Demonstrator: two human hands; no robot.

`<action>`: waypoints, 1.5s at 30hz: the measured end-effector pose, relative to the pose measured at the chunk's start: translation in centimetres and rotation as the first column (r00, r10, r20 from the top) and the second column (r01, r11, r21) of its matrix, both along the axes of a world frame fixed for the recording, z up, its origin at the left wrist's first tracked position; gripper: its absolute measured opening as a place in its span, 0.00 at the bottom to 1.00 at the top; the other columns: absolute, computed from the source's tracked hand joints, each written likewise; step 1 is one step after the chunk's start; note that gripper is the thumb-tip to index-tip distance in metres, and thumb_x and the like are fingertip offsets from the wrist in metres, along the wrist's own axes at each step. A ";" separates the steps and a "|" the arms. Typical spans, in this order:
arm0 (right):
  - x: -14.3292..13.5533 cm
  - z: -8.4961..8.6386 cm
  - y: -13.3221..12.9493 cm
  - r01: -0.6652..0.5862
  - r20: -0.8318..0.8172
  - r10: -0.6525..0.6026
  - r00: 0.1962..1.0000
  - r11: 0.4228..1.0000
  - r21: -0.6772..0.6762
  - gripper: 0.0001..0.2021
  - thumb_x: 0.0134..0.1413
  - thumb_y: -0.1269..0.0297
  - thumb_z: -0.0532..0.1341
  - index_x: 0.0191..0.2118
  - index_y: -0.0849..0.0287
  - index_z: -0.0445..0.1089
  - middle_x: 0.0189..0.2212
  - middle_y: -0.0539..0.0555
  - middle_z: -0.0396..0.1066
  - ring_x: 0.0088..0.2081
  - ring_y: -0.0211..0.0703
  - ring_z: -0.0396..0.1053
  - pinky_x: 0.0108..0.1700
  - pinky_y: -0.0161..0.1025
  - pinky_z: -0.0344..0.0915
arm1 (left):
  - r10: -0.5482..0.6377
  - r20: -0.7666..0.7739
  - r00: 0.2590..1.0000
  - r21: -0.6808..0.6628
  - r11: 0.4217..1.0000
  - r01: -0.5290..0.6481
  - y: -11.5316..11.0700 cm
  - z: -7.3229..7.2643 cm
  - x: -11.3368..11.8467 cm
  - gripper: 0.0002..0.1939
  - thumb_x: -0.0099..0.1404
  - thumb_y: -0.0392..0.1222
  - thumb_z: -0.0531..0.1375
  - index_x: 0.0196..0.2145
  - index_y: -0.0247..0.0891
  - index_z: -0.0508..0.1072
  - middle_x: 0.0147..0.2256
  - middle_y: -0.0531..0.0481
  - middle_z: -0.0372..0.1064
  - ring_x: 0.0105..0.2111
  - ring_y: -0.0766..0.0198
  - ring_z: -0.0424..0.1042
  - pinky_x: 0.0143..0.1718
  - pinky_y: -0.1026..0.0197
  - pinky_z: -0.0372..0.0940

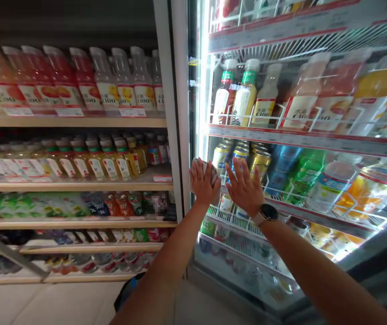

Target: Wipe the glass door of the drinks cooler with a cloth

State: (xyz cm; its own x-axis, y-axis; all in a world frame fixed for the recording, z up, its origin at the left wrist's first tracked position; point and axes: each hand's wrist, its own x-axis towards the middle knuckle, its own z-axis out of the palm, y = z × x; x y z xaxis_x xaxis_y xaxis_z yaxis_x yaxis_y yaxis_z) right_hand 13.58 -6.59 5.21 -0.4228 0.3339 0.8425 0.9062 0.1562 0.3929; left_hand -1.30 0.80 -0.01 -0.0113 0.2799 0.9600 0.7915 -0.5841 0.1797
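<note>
My left hand [203, 183] presses a crumpled grey-white cloth [214, 171] against the glass door [198, 266] of a lit drinks fridge, near the door's left edge. Much of the cloth is hidden beneath the fingers. To its right, my right hand [246, 187] is raised with fingers spread, palm toward the glass, holding nothing; whether it touches the pane I cannot tell. A dark watch [268, 212] sits on that wrist. Beyond the hands, drink cans [260, 161] stand on a fridge shelf.
Inside the fridge, wire-fronted shelves [295, 137] hold bottles, including a green bottle [306, 174]. On the left, open shelves [78, 186] carry rows of bottled drinks [122, 167]. A pale frame [176, 113] separates the two. Light tiles [61, 302] cover the floor.
</note>
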 end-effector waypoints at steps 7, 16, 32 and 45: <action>0.7 -0.9 0.5 -0.014 0.063 0.016 0.998 1.000 -0.023 0.38 0.63 0.59 0.56 0.72 0.65 0.39 0.72 0.66 0.36 0.72 0.58 0.27 0.69 0.64 0.27 | 0.024 0.138 0.990 0.027 0.999 -0.028 -0.8 -3.5 1.2 0.28 0.74 0.44 0.44 0.69 0.38 0.50 0.72 0.44 0.33 0.71 0.53 0.32 0.70 0.45 0.38; 3.0 0.2 0.0 -0.100 0.264 0.170 0.949 0.961 -0.260 0.39 0.61 0.58 0.59 0.72 0.60 0.40 0.72 0.65 0.39 0.72 0.60 0.36 0.68 0.67 0.37 | -0.030 0.081 0.996 -0.096 0.995 0.038 -2.1 -3.6 0.5 0.30 0.74 0.42 0.45 0.70 0.37 0.46 0.71 0.42 0.33 0.71 0.51 0.31 0.69 0.39 0.40; 2.5 0.0 0.1 -0.110 0.295 0.134 0.946 0.989 -0.095 0.38 0.60 0.57 0.60 0.71 0.66 0.45 0.70 0.70 0.46 0.70 0.62 0.44 0.68 0.63 0.39 | -0.001 0.309 0.951 -0.006 1.000 0.003 -3.9 -10.8 5.2 0.31 0.73 0.39 0.46 0.71 0.41 0.42 0.71 0.43 0.32 0.71 0.51 0.33 0.69 0.39 0.40; 2.7 0.1 0.1 -0.073 0.318 0.097 0.943 0.994 -0.086 0.36 0.62 0.56 0.57 0.71 0.65 0.46 0.69 0.69 0.48 0.69 0.61 0.47 0.68 0.62 0.38 | -0.031 0.421 0.906 -0.048 0.997 0.056 -1.4 1.9 4.6 0.29 0.74 0.44 0.45 0.70 0.42 0.46 0.71 0.45 0.35 0.71 0.54 0.31 0.70 0.40 0.34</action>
